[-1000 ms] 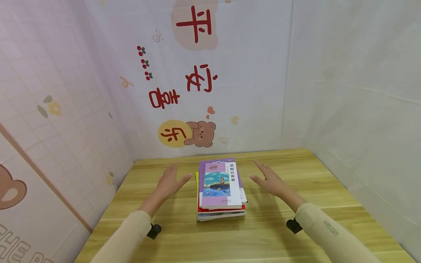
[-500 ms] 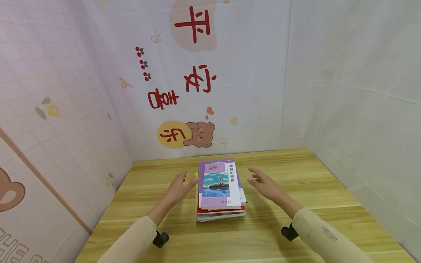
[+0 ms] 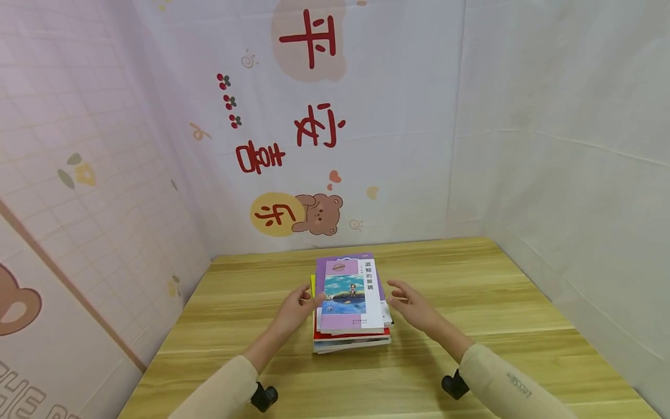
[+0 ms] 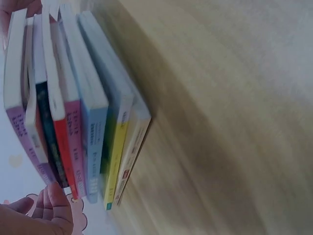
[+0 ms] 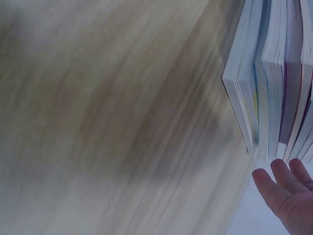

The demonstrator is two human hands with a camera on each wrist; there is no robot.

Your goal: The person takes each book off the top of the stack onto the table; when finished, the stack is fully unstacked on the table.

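A stack of several books [image 3: 353, 343] lies on the wooden table, a book with a blue picture cover [image 3: 345, 295] on top. In the left wrist view, purple, red, blue and yellow spines [image 4: 117, 156] show. My left hand [image 3: 292, 314] is at the stack's left side, its thumb by the top book's edge; whether it touches is unclear. Its fingers are loosely bent in the left wrist view. My right hand [image 3: 417, 311] is beside the right side, fingers loosely bent. Its fingers [image 5: 279, 191] reach toward the page edges in the right wrist view, holding nothing.
The wooden table [image 3: 225, 326] runs back to a white cloth wall [image 3: 403, 145] printed with red characters and a bear. Further cloth walls [image 3: 576, 174] stand at the left and right. Black wrist cameras [image 3: 264, 397] hang below the sleeves.
Both hands have moved inward to the stack, the left one rightward and the right one leftward. Their fingers are more bent than before. The books have stayed in place.
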